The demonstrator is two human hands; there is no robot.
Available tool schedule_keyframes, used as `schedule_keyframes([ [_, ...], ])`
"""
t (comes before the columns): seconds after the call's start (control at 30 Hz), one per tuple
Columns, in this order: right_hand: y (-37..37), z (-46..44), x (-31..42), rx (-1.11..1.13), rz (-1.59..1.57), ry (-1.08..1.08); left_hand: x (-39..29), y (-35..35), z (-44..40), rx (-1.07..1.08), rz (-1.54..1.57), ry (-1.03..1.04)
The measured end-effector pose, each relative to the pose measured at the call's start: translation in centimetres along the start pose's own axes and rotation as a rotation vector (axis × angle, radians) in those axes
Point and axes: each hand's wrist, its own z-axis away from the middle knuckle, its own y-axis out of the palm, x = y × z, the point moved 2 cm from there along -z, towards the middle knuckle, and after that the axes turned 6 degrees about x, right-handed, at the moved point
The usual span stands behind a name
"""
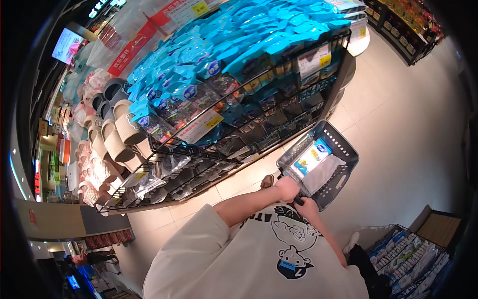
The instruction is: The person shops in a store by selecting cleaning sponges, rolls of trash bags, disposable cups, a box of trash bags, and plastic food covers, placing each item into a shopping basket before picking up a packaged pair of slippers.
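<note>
In the head view, the only one you have, your left hand (288,189) and your right hand (308,207) are close together in front of your shirt (239,264), at the near side of a dark grey basket (338,174). Your left fingers are curled in, closed on the basket's black handle (298,201); the single fingers are too small to tell apart. Your right fingers are also bent closed around that handle, a short dark piece of which shows between your two hands. The basket is just beyond them, its open top facing up at you and rows of holes in its wall. Inside it lie a blue, white and yellow package (312,157) and, next to that, a pale wrapped item (324,174). To the left of the basket you have a black wire rack (279,132), heaped with bright blue packets (219,55); white and yellow price cards (201,124) are fixed along its front. Beige slippers (113,140) sit at the rack's left part, with pink slippers (94,169) below and beyond them. A brown shoe (267,181) shows on the pale tiled floor (393,134) near your left hand. At the lower right are a light shoe (351,241) and a low bin (408,256) of packaged goods.
</note>
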Motion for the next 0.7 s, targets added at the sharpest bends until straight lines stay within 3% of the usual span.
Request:
schedule_keyframes([
  [0.1,0.4,0.4,1.2,-0.194,0.083,0.035,0.9,-0.2,-0.3,-0.025,-0.032,0.081],
  [0.3,0.5,-0.8,5.3,-0.360,0.079,0.201,4.2,-2.5,-1.6,-0.008,-0.124,0.203],
  [0.5,1.8,-3.3,8.0,-0.651,0.187,0.297,6.7,-4.2,-3.0,-0.115,-0.288,0.210],
  [0.7,2.1,-3.7,8.8,-0.648,0.278,0.369,7.5,-1.0,-5.6,-0.323,-0.293,0.153],
])
